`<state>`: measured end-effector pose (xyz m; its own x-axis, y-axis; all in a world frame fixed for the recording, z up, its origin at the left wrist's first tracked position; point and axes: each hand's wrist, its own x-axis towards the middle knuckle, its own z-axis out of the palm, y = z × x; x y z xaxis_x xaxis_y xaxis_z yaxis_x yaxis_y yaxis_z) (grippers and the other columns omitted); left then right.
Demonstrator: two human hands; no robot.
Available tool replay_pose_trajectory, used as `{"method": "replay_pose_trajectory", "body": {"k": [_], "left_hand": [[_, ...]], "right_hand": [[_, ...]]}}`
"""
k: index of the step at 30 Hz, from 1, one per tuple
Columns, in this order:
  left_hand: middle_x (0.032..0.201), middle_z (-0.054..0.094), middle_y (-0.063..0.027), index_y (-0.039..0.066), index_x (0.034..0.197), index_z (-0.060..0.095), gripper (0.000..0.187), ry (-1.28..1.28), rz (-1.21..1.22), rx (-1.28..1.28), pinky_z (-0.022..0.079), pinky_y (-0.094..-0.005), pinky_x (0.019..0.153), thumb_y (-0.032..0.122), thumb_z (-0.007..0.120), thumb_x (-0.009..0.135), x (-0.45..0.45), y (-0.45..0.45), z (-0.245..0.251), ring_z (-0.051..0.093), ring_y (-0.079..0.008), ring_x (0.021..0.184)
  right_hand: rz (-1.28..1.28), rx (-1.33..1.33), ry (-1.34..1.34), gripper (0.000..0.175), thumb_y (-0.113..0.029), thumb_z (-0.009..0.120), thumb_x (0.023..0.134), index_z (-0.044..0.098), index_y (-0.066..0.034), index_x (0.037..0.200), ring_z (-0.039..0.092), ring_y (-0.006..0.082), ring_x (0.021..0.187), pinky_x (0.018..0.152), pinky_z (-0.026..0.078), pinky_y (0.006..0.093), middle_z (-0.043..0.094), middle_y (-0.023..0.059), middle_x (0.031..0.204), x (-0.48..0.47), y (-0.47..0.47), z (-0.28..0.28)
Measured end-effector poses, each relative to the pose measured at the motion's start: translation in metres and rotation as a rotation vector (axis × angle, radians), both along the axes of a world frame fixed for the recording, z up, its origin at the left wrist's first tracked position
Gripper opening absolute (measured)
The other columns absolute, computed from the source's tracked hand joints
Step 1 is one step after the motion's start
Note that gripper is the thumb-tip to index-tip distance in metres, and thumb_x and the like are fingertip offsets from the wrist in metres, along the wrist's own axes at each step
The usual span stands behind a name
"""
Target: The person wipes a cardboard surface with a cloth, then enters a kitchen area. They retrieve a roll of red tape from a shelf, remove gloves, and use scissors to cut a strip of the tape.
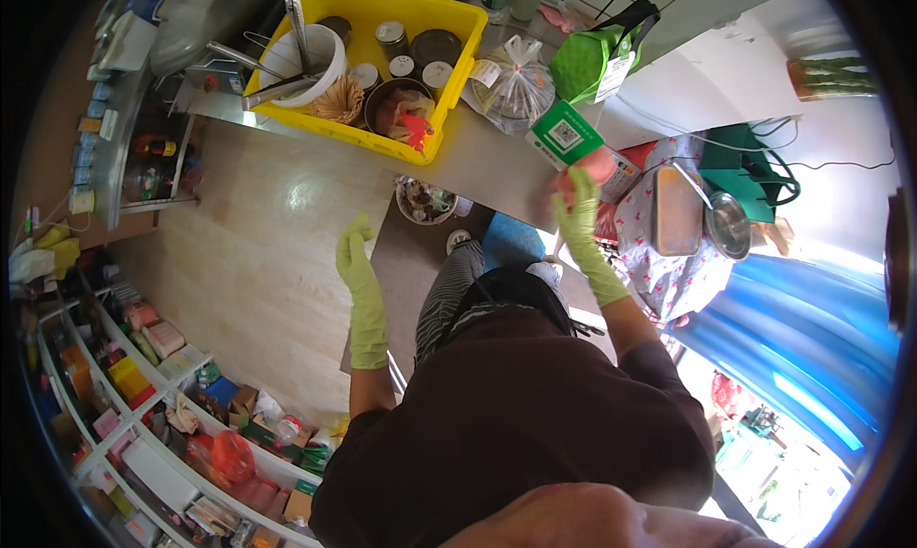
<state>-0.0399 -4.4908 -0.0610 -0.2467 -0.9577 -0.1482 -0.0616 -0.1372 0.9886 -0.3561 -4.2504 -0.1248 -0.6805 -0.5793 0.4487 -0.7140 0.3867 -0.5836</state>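
Note:
Both hands wear long yellow-green gloves. My left hand (354,250) is held in the air over the floor, left of the legs, its fingers loosely bent and nothing visible in them. At the counter's right end, my right hand (582,215) has its fingers on a blurred pinkish-red cloth (596,164); the exact grip is partly hidden. Just beyond that hand are a green card with a printed code (566,134) and a keypad device (621,177). Farther up the steel counter (487,182) stand a knotted plastic bag with a container (517,89) and a green insulated bag (591,61).
A yellow crate (387,147) holds jars, wooden skewers and a white tub with utensils. Below the counter stands a waste bin (425,200). At right, a patterned cloth (645,261) bears a rectangular tray (678,211) and a metal pot (728,225). Packed shelves (143,408) stand at lower left.

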Motion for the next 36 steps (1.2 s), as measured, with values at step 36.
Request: {"method": "replay_pose_trajectory", "body": {"k": [36], "left_hand": [[0.097,0.067,-0.0084,-0.003,0.113,0.064,0.027,-0.103,-0.761,-0.022,0.047,-0.0291,0.083,0.010,0.046,0.097,-0.023,0.009,-0.012,0.061,-0.0154,0.086]], "right_hand": [[0.509,0.094,-0.912,0.032,-0.008,0.051,0.087,0.063,-0.0077,0.117,0.063,0.0257,0.095,0.083,0.049,0.0333,0.066,0.0139,0.103,0.116,-0.135,-0.004]]}}
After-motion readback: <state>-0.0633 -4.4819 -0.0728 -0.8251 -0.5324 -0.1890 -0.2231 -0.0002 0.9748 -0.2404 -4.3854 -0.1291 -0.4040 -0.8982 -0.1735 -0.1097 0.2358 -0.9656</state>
